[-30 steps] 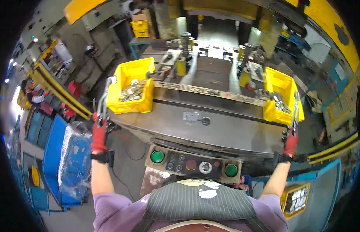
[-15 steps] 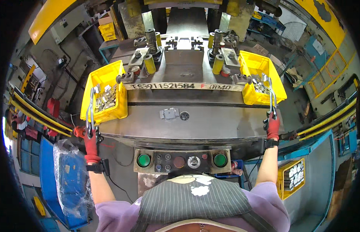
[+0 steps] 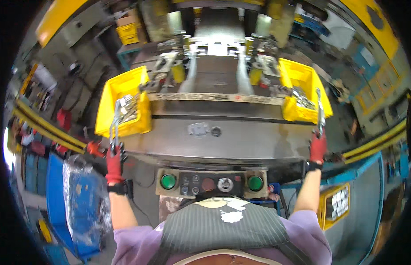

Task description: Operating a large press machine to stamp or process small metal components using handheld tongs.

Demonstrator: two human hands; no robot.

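In a red glove, my left hand [image 3: 114, 164] is closed round the handles of long metal tongs [image 3: 115, 126]. Their tips reach into the left yellow bin [image 3: 145, 120], over small metal parts [image 3: 127, 107]. My right hand [image 3: 318, 146], gloved in red too, grips a second pair of metal tongs [image 3: 320, 110]. These stand along the right-hand wall of the right yellow bin [image 3: 298, 115], beside its heap of metal parts [image 3: 302, 98]. Blur hides whether either pair of tips pinches a part. A flat grey metal piece [image 3: 197, 129] and a dark round disc [image 3: 215, 131] lie on the press table [image 3: 249, 141].
Ahead, the press die has yellow posts [image 3: 178, 71] and a lettered front bar [image 3: 214, 97]. A control panel [image 3: 212, 183] with green buttons sits close before my body. At lower right stands a yellow crate [image 3: 322, 212] of stacked parts; a plastic-wrapped blue container [image 3: 84, 198] is at left.
The whole view has shifted slightly. My left tongs have swung right, over the parts in their bin. The right tongs have moved right, away from the heap, toward the bin's outer wall.
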